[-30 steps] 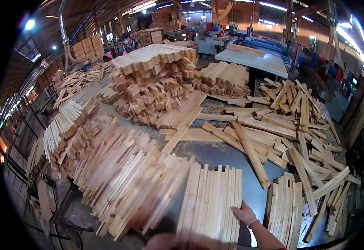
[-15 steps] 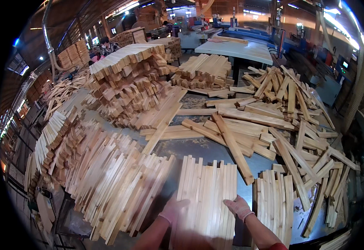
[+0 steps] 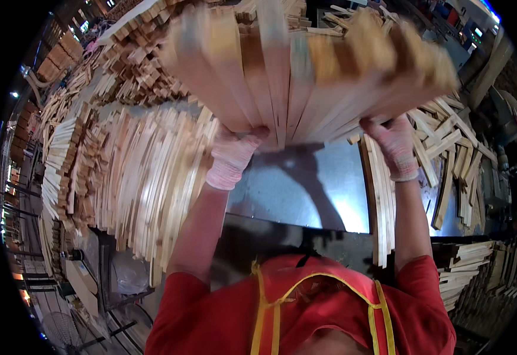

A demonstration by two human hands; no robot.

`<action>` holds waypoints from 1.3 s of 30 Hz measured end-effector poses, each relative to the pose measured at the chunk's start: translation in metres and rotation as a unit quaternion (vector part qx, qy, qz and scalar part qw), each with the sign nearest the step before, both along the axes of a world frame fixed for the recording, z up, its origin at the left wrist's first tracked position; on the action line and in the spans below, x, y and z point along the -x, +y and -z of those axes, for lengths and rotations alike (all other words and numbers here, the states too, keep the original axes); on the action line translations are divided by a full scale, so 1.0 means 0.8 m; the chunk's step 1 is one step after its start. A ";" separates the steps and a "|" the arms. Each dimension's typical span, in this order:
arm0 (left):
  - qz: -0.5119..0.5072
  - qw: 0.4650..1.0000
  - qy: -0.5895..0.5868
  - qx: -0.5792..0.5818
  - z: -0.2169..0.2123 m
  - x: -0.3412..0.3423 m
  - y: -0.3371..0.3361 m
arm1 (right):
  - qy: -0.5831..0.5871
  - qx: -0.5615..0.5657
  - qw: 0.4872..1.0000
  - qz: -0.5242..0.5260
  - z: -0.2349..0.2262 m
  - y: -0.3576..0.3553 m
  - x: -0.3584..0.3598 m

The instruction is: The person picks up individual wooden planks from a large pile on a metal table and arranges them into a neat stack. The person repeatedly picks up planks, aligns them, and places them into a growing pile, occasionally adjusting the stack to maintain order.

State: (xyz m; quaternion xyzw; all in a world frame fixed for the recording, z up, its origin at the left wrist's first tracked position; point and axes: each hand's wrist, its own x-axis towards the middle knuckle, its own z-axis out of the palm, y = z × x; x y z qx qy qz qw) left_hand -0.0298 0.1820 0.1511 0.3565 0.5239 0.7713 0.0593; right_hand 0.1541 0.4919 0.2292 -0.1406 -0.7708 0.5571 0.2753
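Observation:
A wide row of pale wooden strips [image 3: 294, 89] is raised above the table, its far ends blurred by motion. My left hand [image 3: 233, 155], in a pinkish knitted glove, grips the row at its left side with the thumb on the strips. The row's right side is gripped by my right hand [image 3: 396, 148], gloved alike. Most of the fingers are hidden by the wood or blurred. Below the lifted row, the metal tabletop [image 3: 288, 195] carries the shadow of an arm.
A long row of upright-edged strips [image 3: 146, 171] lies to my left. On the right is a narrower row [image 3: 378, 201], with loose strips [image 3: 448, 142] heaped beyond it. A tall wood stack [image 3: 134, 65] stands at the far left. More strips [image 3: 471, 260] lie lower right.
Both hands have lifted the row of strips off the table, up and away from me, tilting it. Bare metal shows where it lay. The view has tipped down toward my body.

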 end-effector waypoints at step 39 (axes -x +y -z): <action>-0.188 0.723 -0.665 0.029 0.143 -0.303 -0.270 | -0.270 0.352 0.881 -0.165 0.298 -0.101 -0.048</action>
